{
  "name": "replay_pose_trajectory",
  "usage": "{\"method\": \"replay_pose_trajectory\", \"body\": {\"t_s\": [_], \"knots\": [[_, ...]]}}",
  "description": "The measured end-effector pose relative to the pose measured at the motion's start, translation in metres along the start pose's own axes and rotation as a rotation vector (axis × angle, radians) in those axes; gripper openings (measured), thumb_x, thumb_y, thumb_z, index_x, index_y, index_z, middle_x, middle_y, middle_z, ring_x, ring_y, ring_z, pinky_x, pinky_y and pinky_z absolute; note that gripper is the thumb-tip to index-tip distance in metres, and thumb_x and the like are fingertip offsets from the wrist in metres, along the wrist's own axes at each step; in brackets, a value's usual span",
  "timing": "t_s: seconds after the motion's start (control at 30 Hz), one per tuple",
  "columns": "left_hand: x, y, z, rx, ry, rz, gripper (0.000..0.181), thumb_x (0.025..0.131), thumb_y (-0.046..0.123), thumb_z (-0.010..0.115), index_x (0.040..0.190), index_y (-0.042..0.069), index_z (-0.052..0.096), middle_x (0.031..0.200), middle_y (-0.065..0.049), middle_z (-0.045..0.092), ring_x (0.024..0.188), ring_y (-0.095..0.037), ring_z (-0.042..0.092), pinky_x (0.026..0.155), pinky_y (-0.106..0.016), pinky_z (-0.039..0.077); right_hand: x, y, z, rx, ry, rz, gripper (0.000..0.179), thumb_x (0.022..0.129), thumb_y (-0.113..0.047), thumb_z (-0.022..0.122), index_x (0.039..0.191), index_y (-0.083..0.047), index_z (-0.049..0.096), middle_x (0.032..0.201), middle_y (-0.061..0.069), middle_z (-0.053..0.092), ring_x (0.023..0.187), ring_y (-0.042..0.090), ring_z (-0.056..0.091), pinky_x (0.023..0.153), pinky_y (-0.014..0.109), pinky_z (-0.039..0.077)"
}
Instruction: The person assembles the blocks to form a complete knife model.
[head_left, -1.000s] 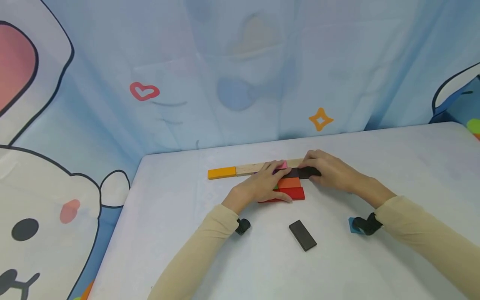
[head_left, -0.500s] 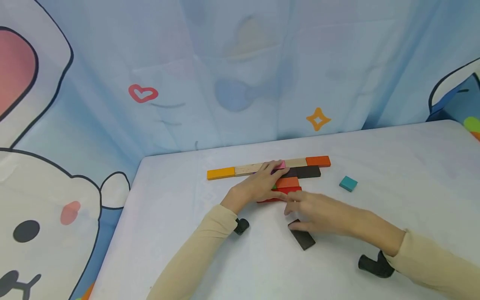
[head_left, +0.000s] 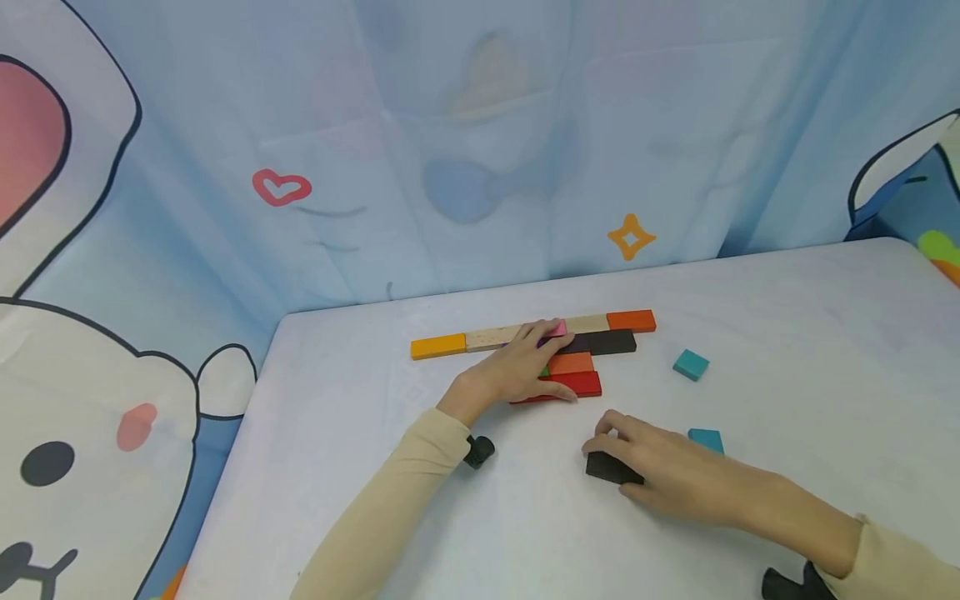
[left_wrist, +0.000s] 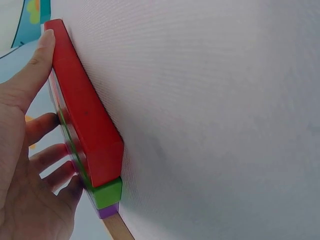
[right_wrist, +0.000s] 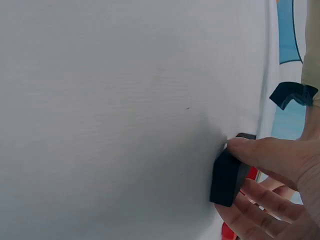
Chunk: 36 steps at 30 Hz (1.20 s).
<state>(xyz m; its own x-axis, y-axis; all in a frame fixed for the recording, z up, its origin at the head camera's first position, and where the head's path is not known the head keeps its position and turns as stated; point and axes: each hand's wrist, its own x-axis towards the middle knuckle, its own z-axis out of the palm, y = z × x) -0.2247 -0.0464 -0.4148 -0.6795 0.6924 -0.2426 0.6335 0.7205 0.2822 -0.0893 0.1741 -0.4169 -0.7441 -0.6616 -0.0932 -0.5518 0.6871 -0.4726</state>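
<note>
My left hand [head_left: 521, 367] lies across a flat arrangement of coloured wooden blocks. Its thumb touches the red block [left_wrist: 82, 95], and the spread fingers rest over the rows behind. Orange [head_left: 572, 363], green [left_wrist: 107, 194] and purple [left_wrist: 109, 210] blocks sit next to the red one, partly hidden by the hand. In front of the arrangement, my right hand [head_left: 667, 462] pinches a black block [right_wrist: 229, 175] between thumb and fingers, close to the tabletop. Another black block [head_left: 607, 342] lies in the row behind the orange one.
A back row has a yellow-orange block [head_left: 438, 347], plain wood blocks [head_left: 587, 324], a pink block and an orange block [head_left: 632, 321] at its right end. Two teal-blue blocks [head_left: 691, 365] lie loose to the right. A printed curtain [head_left: 480, 150] hangs behind the white table [head_left: 337, 483].
My right hand has left the black block in the arrangement, come toward me, and taken hold of the loose black block, which is turned now. My left hand has stayed in place.
</note>
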Motion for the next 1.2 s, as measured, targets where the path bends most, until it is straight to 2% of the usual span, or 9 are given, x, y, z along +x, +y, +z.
{"method": "replay_pose_trajectory", "body": {"t_s": [0.17,0.3,0.47,0.6,0.73,0.93,1.2], "knots": [[0.000,-0.004,0.001,-0.005,-0.001,-0.004,0.093,0.095,0.062,0.067,0.168,0.021,0.027,0.175,-0.004,0.012,0.158,-0.024,0.017,0.124,-0.037,0.032,-0.002,0.011,-0.004,0.032,0.008,0.032,0.045,0.082,-0.013,0.090,0.123,-0.010,0.073,0.116,0.001,0.063,0.101,0.020,0.062,0.090,0.046,0.061],[0.000,-0.006,0.001,-0.003,-0.001,-0.011,0.093,0.095,0.062,0.067,0.168,0.021,0.027,0.175,-0.004,0.012,0.158,-0.024,0.017,0.124,-0.038,0.033,0.000,0.021,-0.013,0.083,0.004,0.060,0.041,0.082,-0.014,0.090,0.121,-0.014,0.076,0.115,-0.004,0.063,0.103,0.018,0.061,0.092,0.045,0.060],[-0.002,-0.008,0.000,-0.015,-0.003,-0.009,0.093,0.095,0.062,0.067,0.168,0.021,0.027,0.175,-0.004,0.011,0.158,-0.024,0.016,0.124,-0.038,0.032,0.007,0.041,-0.032,0.103,0.095,0.076,0.041,0.082,-0.011,0.090,0.121,-0.011,0.076,0.110,-0.006,0.065,0.100,0.015,0.061,0.089,0.042,0.062],[-0.002,-0.009,0.000,-0.024,-0.003,-0.016,0.094,0.094,0.062,0.068,0.168,0.021,0.026,0.175,-0.004,0.011,0.158,-0.024,0.016,0.124,-0.038,0.032,0.017,0.059,-0.050,0.050,0.190,0.061,0.042,0.082,-0.007,0.089,0.121,-0.005,0.075,0.110,0.002,0.066,0.098,0.019,0.061,0.086,0.045,0.062],[0.001,-0.008,0.002,-0.025,0.001,-0.003,0.093,0.095,0.061,0.068,0.168,0.021,0.026,0.175,-0.004,0.011,0.158,-0.024,0.016,0.124,-0.037,0.032,0.031,0.072,-0.063,-0.026,0.236,0.058,0.042,0.081,-0.001,0.088,0.121,-0.001,0.074,0.111,0.010,0.065,0.104,0.029,0.062,0.090,0.053,0.060],[0.004,-0.004,0.006,-0.019,-0.011,0.007,0.093,0.095,0.064,0.066,0.168,0.023,0.026,0.175,-0.003,0.010,0.159,-0.022,0.013,0.126,-0.035,0.028,0.048,0.078,-0.064,-0.103,0.219,0.037,0.041,0.080,0.003,0.087,0.119,0.001,0.075,0.112,0.014,0.065,0.111,0.037,0.062,0.095,0.057,0.057],[0.002,-0.002,0.002,-0.005,-0.011,-0.004,0.094,0.095,0.064,0.066,0.168,0.022,0.025,0.176,-0.003,0.008,0.159,-0.022,0.011,0.126,-0.034,0.026,0.058,0.078,-0.062,-0.136,0.204,0.021,0.041,0.079,0.002,0.088,0.118,0.002,0.075,0.118,0.019,0.064,0.117,0.043,0.060,0.098,0.060,0.054]]}}
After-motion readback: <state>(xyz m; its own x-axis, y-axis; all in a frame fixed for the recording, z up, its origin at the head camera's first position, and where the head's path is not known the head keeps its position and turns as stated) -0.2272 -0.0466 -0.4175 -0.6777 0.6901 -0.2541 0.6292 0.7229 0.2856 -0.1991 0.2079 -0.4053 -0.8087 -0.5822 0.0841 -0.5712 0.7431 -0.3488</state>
